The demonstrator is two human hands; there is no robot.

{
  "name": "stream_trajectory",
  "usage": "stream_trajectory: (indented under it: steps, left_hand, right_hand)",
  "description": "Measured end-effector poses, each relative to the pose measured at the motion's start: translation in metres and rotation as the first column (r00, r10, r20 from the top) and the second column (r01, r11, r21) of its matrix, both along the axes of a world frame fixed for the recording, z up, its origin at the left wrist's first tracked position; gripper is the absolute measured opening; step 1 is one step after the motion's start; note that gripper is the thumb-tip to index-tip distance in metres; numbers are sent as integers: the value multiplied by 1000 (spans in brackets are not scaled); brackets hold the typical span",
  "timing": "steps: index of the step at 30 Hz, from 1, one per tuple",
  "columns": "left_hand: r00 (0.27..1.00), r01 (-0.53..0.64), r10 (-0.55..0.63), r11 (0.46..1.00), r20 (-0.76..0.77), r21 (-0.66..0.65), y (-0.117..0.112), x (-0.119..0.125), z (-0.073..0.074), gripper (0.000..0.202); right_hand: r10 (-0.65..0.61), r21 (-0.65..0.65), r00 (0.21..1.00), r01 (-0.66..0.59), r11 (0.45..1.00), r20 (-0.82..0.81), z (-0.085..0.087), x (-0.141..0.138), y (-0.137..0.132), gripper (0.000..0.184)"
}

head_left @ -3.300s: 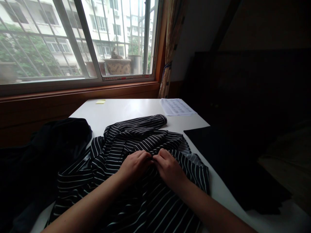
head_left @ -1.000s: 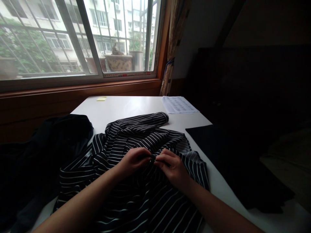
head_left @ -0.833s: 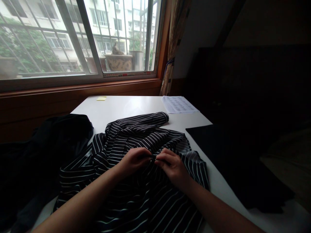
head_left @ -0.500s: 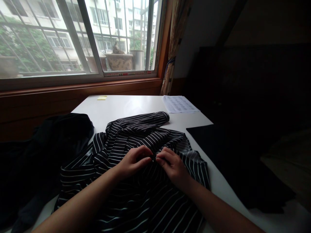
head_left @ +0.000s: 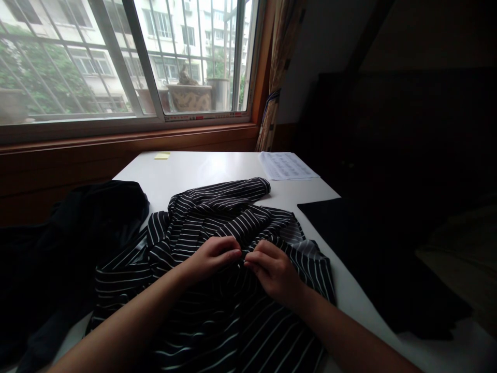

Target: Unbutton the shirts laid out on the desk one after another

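Note:
A black garment with thin white stripes (head_left: 217,217) lies crumpled on the white table (head_left: 202,168). My left hand (head_left: 212,256) and my right hand (head_left: 274,272) rest on it side by side at its middle. Both have their fingers curled and pinched on a fold of the striped cloth, fingertips almost touching. What lies exactly between the fingertips is too small to make out. One sleeve of the garment reaches toward the far right of the table.
A heap of plain black cloth (head_left: 77,228) lies at the left. A flat black sheet (head_left: 349,233) covers the table's right side. A printed paper (head_left: 285,166) and a yellow sticky note (head_left: 162,155) lie at the far edge, under the window.
Both hands stay in the same spot on the striped cloth; only the fingers have shifted slightly, working the fold between them. The view has tilted a little.

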State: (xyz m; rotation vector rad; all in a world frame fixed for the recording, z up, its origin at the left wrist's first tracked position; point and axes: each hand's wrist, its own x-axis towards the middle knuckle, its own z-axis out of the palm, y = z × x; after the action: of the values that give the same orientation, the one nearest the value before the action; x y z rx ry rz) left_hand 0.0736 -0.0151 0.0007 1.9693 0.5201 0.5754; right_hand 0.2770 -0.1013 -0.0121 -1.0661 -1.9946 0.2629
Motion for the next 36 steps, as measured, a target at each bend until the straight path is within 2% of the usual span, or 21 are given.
stream_trajectory:
  steps: [14,20,28,36]
  left_hand:
    - [1000,4,-5,994,5,112,-1,2,-7,30]
    - [1000,17,-18,997,14,74,-1,2,-4,29]
    - [1000,1,-1,1000,14,25,-1,2,-4,29]
    - [1000,2,-2,1000,11,0,0,3,-3,28]
  right_hand:
    - [17,52,1000,-16,998,-19,3,-2,-1,13]
    - [-6,81,1000,5,997,11,1,-1,-2,11]
    - [-95,59,995,97,994,-33,-1,-2,1,10]
    - [-94,116,995,96,989,-17,-1,-2,-1,12]
